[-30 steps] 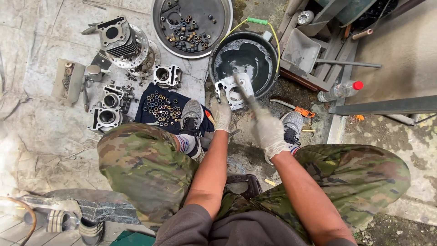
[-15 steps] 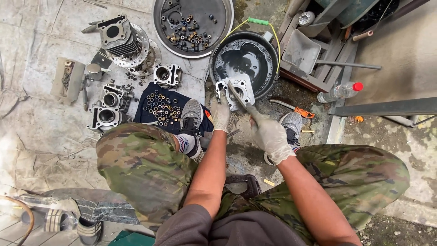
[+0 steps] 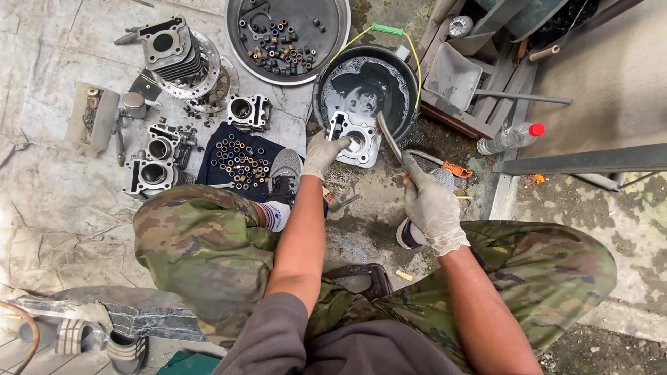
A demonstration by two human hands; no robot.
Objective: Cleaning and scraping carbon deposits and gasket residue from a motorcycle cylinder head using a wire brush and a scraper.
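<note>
Since half a second back, drawn a little away from the black basin [image 3: 410,83]: right hand [image 3: 432,203] lower and nearer the knee, its brush [image 3: 389,137] lifted off the casting and angled up toward the basin rim. Left hand [image 3: 321,154], gloved, grip closed around the near corner of a grey metal engine casting [image 3: 356,137], held tilted over the basin's near edge, partly above the dark soapy liquid. Right hand gloved too, grip wrapped tight on the brush handle, bristle end just beside the casting but apart from it. Seen from the head view, squatting over concrete floor, camouflage trousers filling the lower frame and hiding much of the ground below the arms. Left of the casting, a dark cloth [image 3: 240,160] strewn with small rings and bushings, a grey shoe [image 3: 283,173] touching its edge. Further left, three cylinder blocks [image 3: 154,161], and above them a large finned cylinder [image 3: 174,57]. At top, a round metal tray [image 3: 333,42] of nuts and bolts, just beside the basin. Right of the basin, a grey metal scoop [image 3: 455,76] on a wooden pallet, a clear plastic bottle with a red cap [image 3: 511,137], and an orange-handled tool [image 3: 455,169] near the right hand.
</note>
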